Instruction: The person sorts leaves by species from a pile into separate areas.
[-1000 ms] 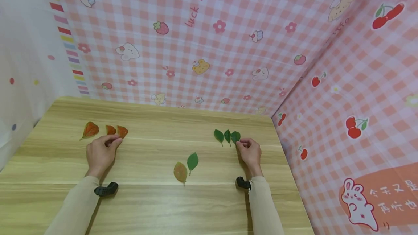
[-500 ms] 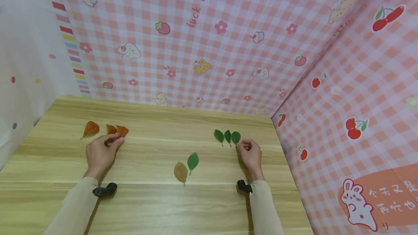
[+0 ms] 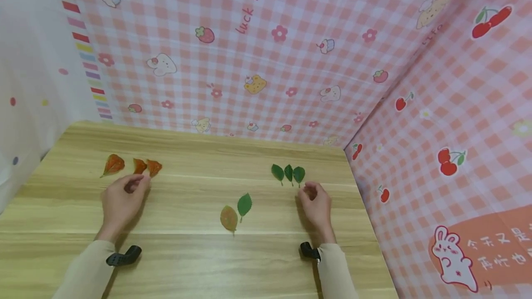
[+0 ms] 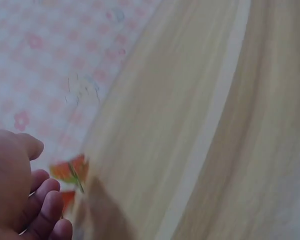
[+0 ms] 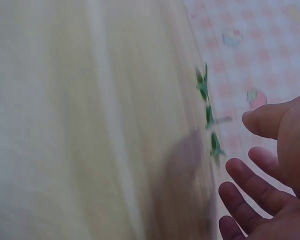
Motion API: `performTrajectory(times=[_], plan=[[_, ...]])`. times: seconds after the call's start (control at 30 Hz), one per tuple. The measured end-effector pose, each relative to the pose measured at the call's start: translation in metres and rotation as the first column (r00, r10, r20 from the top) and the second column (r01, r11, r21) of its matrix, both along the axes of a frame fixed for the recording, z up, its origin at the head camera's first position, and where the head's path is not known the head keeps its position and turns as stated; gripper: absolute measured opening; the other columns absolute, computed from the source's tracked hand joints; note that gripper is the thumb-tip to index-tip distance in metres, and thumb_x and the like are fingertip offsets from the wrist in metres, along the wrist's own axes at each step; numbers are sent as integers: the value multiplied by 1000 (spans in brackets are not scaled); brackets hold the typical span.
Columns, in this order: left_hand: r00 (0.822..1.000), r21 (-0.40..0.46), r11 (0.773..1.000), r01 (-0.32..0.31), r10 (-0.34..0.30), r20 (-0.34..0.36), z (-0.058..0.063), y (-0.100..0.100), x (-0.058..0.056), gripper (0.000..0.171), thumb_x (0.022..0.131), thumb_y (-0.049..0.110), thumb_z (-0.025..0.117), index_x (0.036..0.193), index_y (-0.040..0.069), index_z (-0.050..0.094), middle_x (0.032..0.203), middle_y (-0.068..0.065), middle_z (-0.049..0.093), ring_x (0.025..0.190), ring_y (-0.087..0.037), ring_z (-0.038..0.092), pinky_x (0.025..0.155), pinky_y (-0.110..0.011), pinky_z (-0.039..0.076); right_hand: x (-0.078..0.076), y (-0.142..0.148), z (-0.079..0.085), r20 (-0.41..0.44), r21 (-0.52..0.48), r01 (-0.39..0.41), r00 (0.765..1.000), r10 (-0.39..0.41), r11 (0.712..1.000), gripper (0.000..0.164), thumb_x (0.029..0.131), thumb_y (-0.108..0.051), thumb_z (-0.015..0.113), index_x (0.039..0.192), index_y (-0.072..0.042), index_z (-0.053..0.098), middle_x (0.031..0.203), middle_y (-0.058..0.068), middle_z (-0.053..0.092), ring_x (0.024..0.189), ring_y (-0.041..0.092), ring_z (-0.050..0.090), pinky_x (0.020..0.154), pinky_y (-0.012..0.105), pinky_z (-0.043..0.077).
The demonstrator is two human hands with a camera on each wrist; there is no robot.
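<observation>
My left hand [image 3: 124,200] is just in front of a row of three orange-red leaves at the back left; its fingertips overlap the lower edge of the rightmost leaf [image 3: 154,168]. Beside that one are a middle leaf [image 3: 139,166] and a larger one [image 3: 113,165] farther left. In the left wrist view the thumb stands apart from loosely bent fingers [image 4: 50,205], with nothing between them. Three dark green leaves [image 3: 288,173] lie in a row at the back right. Just below them my right hand [image 3: 317,204] holds nothing, its fingers [image 5: 255,190] spread in the right wrist view.
Near the middle of the wooden table [image 3: 187,262], a yellowish-brown leaf [image 3: 229,218] lies beside a green leaf [image 3: 244,205]. Pink checked cloth [image 3: 249,50] hangs behind and to the right. Each wrist carries a black device, such as the left one [image 3: 124,256].
Both hands have drawn back toward the person, the left from the orange leaves and the right from the green ones. The leaves keep their places.
</observation>
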State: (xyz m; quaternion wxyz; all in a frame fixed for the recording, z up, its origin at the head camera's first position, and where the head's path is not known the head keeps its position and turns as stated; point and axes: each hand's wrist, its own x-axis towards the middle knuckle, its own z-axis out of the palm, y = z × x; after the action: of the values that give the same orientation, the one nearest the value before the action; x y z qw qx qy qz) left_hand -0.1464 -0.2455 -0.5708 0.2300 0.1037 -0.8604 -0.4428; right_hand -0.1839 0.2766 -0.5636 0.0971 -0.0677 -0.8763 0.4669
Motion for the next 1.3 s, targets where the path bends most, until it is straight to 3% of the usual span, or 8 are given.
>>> performTrajectory(times=[0.17, 0.27, 0.33, 0.5, 0.67, 0.9, 1.13, 1.3], plan=[[995, 8, 999, 43, -42, -85, 11, 19, 8, 21, 103, 14, 82, 115, -3, 83, 96, -21, 83, 78, 21, 54, 72, 0, 43, 12, -18, 2, -68, 60, -85, 994, 89, 995, 34, 104, -12, 82, 134, 3, 73, 129, 21, 80, 119, 39, 78, 101, 47, 64], [982, -33, 992, 124, -127, -140, 16, 37, 12, 18, 100, 9, 84, 113, -3, 83, 95, -19, 84, 82, 17, 57, 74, 0, 46, 19, -32, 4, -131, 113, -142, 979, 156, 983, 33, 102, -11, 83, 130, 4, 75, 129, 22, 80, 126, 44, 76, 109, 62, 60], [969, -79, 981, 180, -190, -160, 18, 51, 16, 16, 99, 7, 85, 112, -2, 83, 94, -16, 84, 83, 9, 63, 75, -2, 48, 22, -42, 5, -154, 142, -188, 966, 209, 972, 32, 102, -10, 83, 129, 5, 76, 130, 21, 80, 129, 45, 74, 112, 65, 58], [920, -152, 936, 316, -342, -190, 20, 86, 24, 12, 96, 3, 86, 108, 2, 84, 97, -9, 84, 83, -17, 75, 76, -18, 58, 29, -64, 7, -146, 177, -303, 933, 329, 937, 31, 101, -10, 84, 129, 4, 77, 133, 19, 80, 134, 41, 72, 118, 61, 56], [871, -176, 881, 439, -465, -156, 18, 118, 30, 12, 95, 3, 87, 107, 5, 84, 102, -6, 85, 89, -22, 77, 78, -37, 64, 35, -84, 8, -145, 212, -392, 894, 425, 895, 29, 100, -9, 85, 126, 2, 78, 130, 16, 80, 130, 37, 73, 115, 57, 58], [849, -145, 840, 522, -529, -9, 13, 145, 40, 16, 95, 10, 90, 110, 8, 85, 112, -2, 84, 107, -23, 79, 94, -48, 66, 41, -102, 5, -109, 242, -470, 856, 505, 849, 29, 101, -11, 85, 126, -1, 78, 128, 13, 81, 130, 34, 73, 116, 56, 56], [820, -242, 797, 553, -573, -15, 6, 165, 46, 19, 90, 16, 96, 102, 11, 83, 107, -3, 80, 105, -21, 75, 94, -45, 64, 42, -115, 1, -109, 272, -504, 830, 547, 820, 22, 101, -13, 86, 120, -3, 80, 125, 11, 80, 126, 31, 72, 114, 54, 58], [827, -262, 793, 549, -562, 31, 4, 175, 48, 21, 89, 22, 97, 101, 12, 82, 105, -2, 78, 102, -19, 72, 92, -41, 61, 41, -120, -3, -101, 254, -510, 831, 547, 822, 18, 101, -13, 86, 115, -4, 81, 123, 11, 79, 125, 31, 70, 113, 55, 57]])
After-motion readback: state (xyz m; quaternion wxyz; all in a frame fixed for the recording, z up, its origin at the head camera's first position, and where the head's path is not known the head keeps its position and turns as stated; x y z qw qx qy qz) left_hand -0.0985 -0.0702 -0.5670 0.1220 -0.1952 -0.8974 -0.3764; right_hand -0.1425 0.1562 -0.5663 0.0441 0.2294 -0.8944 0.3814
